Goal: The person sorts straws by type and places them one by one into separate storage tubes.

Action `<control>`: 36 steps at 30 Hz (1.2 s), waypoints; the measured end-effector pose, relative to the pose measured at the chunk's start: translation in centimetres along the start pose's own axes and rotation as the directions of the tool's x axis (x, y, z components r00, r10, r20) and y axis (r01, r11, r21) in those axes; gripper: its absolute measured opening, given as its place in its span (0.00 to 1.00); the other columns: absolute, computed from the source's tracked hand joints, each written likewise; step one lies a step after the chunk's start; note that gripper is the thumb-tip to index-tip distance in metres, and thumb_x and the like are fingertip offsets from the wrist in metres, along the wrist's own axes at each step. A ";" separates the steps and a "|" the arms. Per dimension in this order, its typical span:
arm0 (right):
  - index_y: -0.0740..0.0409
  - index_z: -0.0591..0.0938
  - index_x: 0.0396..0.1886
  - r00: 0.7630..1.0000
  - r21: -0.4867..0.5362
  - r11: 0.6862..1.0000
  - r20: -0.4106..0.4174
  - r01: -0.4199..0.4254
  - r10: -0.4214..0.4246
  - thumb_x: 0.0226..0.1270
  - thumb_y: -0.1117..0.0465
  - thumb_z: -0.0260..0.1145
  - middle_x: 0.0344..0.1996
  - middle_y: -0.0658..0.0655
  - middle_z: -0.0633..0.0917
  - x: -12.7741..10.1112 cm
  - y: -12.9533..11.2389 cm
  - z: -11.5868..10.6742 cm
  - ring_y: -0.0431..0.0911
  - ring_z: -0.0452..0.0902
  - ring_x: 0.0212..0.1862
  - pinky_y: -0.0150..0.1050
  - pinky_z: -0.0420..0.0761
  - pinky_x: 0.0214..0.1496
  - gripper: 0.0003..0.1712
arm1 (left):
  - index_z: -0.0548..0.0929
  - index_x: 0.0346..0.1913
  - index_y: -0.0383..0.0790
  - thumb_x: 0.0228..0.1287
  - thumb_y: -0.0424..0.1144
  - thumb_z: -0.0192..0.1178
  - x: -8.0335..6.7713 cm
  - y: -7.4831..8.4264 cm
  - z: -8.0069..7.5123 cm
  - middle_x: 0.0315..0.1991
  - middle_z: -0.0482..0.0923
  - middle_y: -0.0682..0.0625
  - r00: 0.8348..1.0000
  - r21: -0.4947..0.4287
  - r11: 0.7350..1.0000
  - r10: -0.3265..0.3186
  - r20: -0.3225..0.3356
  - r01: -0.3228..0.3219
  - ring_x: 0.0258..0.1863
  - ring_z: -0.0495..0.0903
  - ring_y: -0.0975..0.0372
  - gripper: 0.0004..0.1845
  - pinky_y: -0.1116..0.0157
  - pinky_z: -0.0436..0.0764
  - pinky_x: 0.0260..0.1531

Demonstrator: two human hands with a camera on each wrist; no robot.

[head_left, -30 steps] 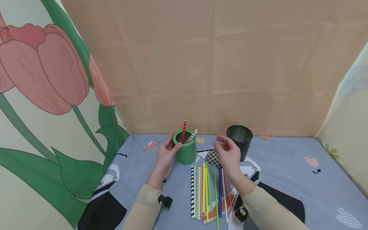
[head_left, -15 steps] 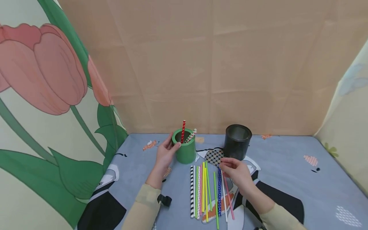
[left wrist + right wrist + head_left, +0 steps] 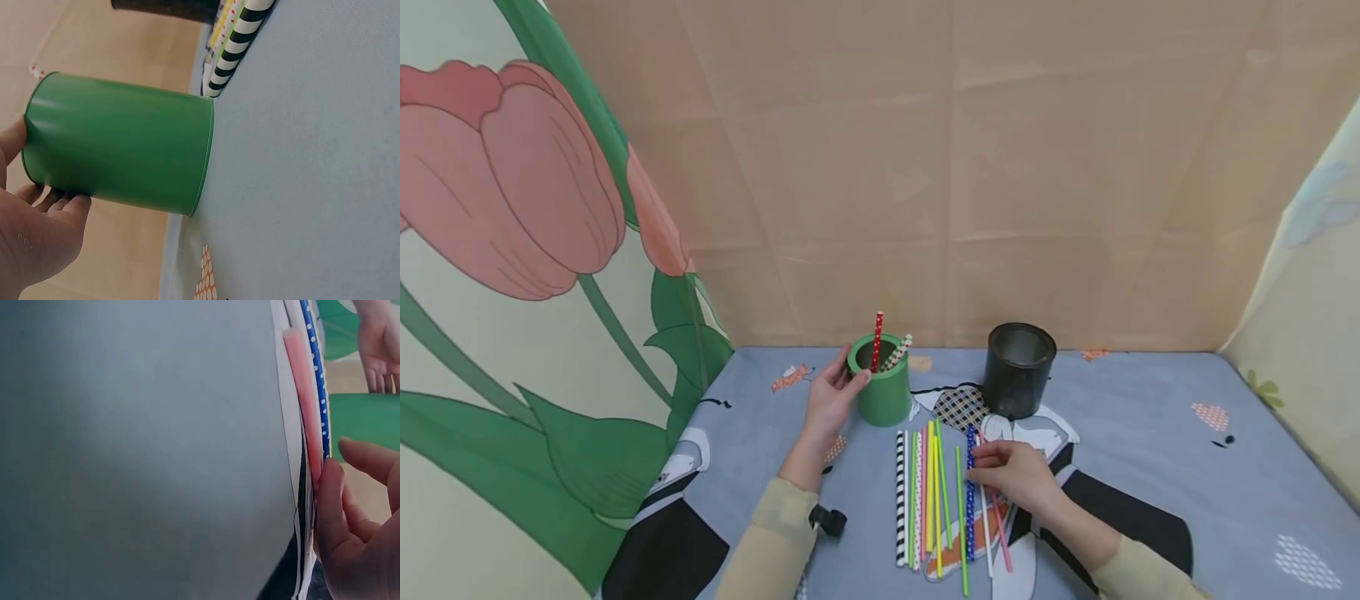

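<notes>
My left hand (image 3: 831, 396) holds a green cup (image 3: 883, 396) at its left side, the thumb near the rim and the other fingers round behind. Two paper straws lean out of it: a red one with white dots (image 3: 877, 342) and a white spotted one (image 3: 898, 353). My right hand (image 3: 1018, 475) is over the right end of a row of straws. Its fingertips are by a blue white-dotted straw (image 3: 971, 525), a white straw (image 3: 987, 542) and a pink straw (image 3: 1002, 533). In the right wrist view, thumb and forefinger stand apart beside the blue straw (image 3: 317, 362).
A black cup (image 3: 1018, 375) stands behind the right hand. Left in the row lie a black-and-white striped straw (image 3: 901, 500) and several green, yellow and pink ones. A patterned blue cloth (image 3: 1135, 417) covers the table; a brown sheet (image 3: 955, 167) hangs behind.
My right hand has come down from beside the black cup to the right-hand straws. The left hand stays on the green cup.
</notes>
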State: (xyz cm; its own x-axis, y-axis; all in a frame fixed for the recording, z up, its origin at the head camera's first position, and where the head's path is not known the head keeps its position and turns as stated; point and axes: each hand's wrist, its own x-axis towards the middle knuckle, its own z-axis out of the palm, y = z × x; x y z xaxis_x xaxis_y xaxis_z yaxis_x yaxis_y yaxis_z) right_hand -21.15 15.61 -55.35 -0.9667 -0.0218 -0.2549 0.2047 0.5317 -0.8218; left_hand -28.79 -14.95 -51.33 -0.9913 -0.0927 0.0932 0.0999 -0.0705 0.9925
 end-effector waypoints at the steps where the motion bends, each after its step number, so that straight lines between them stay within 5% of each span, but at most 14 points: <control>1: 0.60 0.89 0.51 1.000 -0.024 1.000 -0.002 0.006 -0.006 0.58 0.55 0.86 0.36 0.50 0.90 0.0 -0.1 -0.1 0.44 0.86 0.37 0.40 0.90 0.40 0.24 | 0.67 0.82 0.43 0.73 0.34 0.71 0.0 0.0 0.0 0.83 0.59 0.42 1.000 0.000 1.000 0.000 0.000 0.000 0.81 0.60 0.48 0.38 0.58 0.68 0.76; 17: 0.57 0.88 0.38 0.996 -0.282 0.955 0.010 0.093 -0.094 0.51 0.48 0.89 0.25 0.50 0.84 0.5 -0.7 -0.3 0.42 0.80 0.26 0.36 0.82 0.28 0.24 | 0.67 0.82 0.44 0.71 0.34 0.72 0.0 0.1 0.1 0.83 0.60 0.44 0.999 -0.021 0.999 -0.029 -0.017 0.029 0.81 0.61 0.50 0.40 0.61 0.70 0.75; 36: 0.59 0.91 0.35 0.994 -0.305 0.946 0.024 0.110 -0.108 0.54 0.53 0.86 0.24 0.50 0.86 0.6 -1.2 -0.1 0.42 0.82 0.24 0.36 0.86 0.27 0.16 | 0.66 0.82 0.40 0.71 0.33 0.72 0.1 -0.2 -0.1 0.83 0.60 0.42 1.000 -0.020 1.000 0.000 0.004 0.000 0.81 0.61 0.47 0.40 0.59 0.69 0.75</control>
State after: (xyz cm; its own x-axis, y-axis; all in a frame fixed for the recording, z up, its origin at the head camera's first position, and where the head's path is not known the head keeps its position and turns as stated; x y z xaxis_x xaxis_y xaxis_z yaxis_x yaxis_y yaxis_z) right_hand -22.03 15.03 -54.47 -0.9793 -0.0994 -0.1764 0.0401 0.7587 -0.6502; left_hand -28.93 -15.06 -51.53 -0.9917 -0.0885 0.0931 0.1011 -0.0902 0.9908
